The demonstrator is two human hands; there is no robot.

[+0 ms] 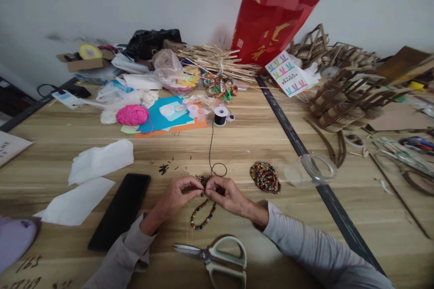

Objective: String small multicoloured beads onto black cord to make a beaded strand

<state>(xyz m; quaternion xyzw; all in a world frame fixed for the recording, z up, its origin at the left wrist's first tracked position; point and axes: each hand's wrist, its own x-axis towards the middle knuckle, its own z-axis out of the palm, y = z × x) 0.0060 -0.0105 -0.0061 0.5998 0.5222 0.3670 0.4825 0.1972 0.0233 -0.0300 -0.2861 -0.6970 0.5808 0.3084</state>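
Note:
My left hand (176, 196) and my right hand (228, 193) meet over the table, each with thumb and forefinger pinched. Between the fingertips they hold thin black cord (210, 146), though the exact grip is partly hidden. A loop of multicoloured beads (202, 217) lies just below the fingers. More dark beads (202, 179) show behind them. The cord runs back to a white-flanged spool (220, 116), making a small curl near my right hand. To the right lies a coiled heap of bead strands (265, 177). Light-handled scissors (217, 257) rest in front, blades pointing left.
Left of my hands are a black phone (120, 211) and white paper pieces (101, 161). Short black bits (164, 169) lie scattered. Pink yarn (132, 114), a red bag (271, 20) and sticks stand behind. Clear tape rolls (318, 169) and small woven baskets (349, 104) are right.

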